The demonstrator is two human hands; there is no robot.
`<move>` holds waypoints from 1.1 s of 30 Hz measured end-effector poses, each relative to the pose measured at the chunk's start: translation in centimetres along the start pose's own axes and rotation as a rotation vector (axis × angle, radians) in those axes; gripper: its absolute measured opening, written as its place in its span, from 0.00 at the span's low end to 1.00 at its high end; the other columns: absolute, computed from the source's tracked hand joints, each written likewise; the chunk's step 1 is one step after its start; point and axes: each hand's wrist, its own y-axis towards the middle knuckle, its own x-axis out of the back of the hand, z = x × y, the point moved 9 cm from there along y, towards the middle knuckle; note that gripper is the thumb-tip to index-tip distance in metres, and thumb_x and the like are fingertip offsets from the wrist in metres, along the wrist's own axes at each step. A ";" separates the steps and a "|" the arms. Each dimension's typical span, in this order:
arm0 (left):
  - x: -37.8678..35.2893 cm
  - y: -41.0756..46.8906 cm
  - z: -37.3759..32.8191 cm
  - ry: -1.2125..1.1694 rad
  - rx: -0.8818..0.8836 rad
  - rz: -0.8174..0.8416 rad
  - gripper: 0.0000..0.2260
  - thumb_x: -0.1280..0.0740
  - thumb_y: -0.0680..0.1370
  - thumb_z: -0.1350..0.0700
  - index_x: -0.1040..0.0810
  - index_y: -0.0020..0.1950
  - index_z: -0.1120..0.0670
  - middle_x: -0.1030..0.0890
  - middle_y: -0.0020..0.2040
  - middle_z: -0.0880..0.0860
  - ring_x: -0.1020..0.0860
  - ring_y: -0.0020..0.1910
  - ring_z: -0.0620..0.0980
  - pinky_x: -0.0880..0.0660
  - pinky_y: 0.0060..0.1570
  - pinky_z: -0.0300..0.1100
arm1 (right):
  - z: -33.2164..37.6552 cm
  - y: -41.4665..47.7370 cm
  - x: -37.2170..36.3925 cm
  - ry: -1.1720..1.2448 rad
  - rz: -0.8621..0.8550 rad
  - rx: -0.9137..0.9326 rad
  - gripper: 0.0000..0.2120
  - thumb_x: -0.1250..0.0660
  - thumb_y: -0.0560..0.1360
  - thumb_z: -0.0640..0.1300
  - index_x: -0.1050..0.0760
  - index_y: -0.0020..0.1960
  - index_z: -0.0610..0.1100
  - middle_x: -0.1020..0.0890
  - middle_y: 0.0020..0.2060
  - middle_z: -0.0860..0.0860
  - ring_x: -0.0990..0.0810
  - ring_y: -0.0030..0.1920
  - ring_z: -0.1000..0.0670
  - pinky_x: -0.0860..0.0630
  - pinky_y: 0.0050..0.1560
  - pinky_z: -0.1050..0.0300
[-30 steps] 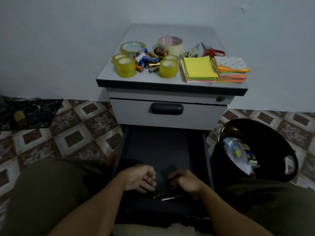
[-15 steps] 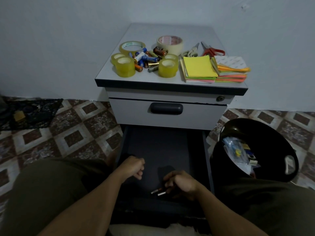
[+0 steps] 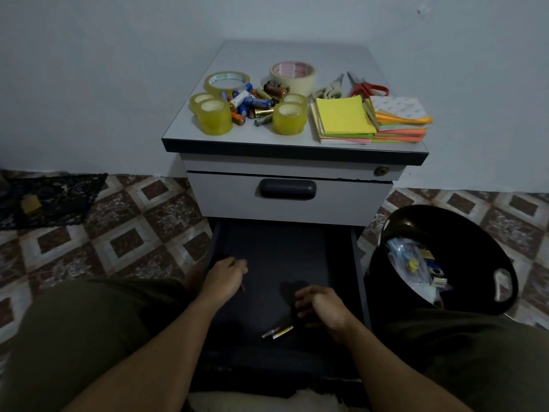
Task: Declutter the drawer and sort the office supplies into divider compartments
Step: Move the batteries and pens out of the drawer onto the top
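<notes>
- Since the two batteries (image 3: 277, 333) lie on the floor of the open drawer (image 3: 276, 248) near its front edge, the coming move turns on how they sit relative to the right hand (image 3: 322, 307)
- They rest side by side and touching, with their long axes running from lower left to upper right, so the upper ends point towards that hand
- The pair lies just beside the right hand, to its left and a little nearer the person; its fingers (image 3: 301, 304) are loosely curled, slightly apart, and nothing shows between them
- The left hand (image 3: 222, 278) is well apart from the batteries, further into the drawer on its left side, and is curled into a fist around a thin item (image 3: 242, 288) whose tip pokes out below; what the item is cannot be told
- My judgement is that the right hand is the nearer and freer one, and a pinch across the short width of both cells would lift them together
- The other batteries (image 3: 255, 101) are heaped on the worktop (image 3: 267, 138) above, among the tape rolls, so this pair probably belongs there; no dividers show in the drawer
</notes>
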 end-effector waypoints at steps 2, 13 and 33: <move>-0.6 0.2 0.3 0.003 0.009 0.048 0.14 0.41 0.81 0.50 0.17 0.50 0.55 0.22 0.54 0.45 0.25 0.52 0.47 0.31 0.54 0.45 | 0.0 0.0 -0.1 -0.001 -0.002 0.004 0.13 0.44 0.77 0.34 0.21 0.50 0.44 0.16 0.43 0.46 0.20 0.38 0.49 0.26 0.38 0.56; -3.6 0.4 1.5 0.268 -0.090 0.363 0.25 0.38 0.80 0.54 0.36 0.76 0.39 0.39 0.78 0.43 0.40 0.77 0.50 0.43 0.76 0.47 | 0.4 -0.9 -0.2 -0.158 0.049 0.032 0.11 0.36 0.73 0.33 0.20 0.49 0.45 0.17 0.40 0.45 0.21 0.36 0.49 0.26 0.33 0.59; -3.0 0.0 1.6 0.104 0.003 0.289 0.12 0.32 0.78 0.54 0.21 0.62 0.48 0.20 0.58 0.50 0.22 0.55 0.49 0.24 0.55 0.44 | 0.7 -1.5 -1.6 -0.209 0.106 0.046 0.11 0.32 0.74 0.35 0.20 0.54 0.46 0.16 0.45 0.47 0.18 0.40 0.51 0.22 0.36 0.58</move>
